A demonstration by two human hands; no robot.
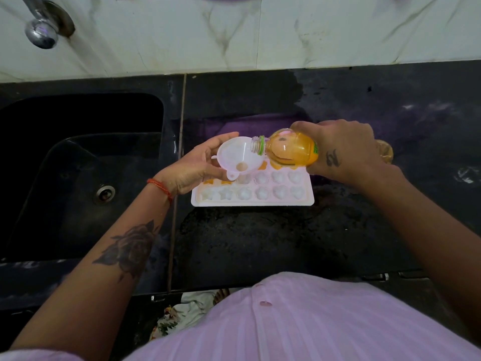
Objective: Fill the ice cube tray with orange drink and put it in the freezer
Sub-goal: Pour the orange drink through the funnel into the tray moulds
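A white ice cube tray (260,201) with star and flower shaped cells lies on the black counter. Some far-row cells hold orange drink; the near row looks pale. My left hand (197,168) holds a white funnel (238,157) over the tray's left part, with a little orange liquid at its throat. My right hand (343,149) grips a clear bottle of orange drink (291,149), tipped on its side, its uncapped mouth resting at the funnel's rim.
A dark sink (78,165) with a drain sits left of the tray, a chrome tap (41,32) above it. The black counter (260,243) runs to a white marbled wall (260,35). Wet patches show on the counter at right.
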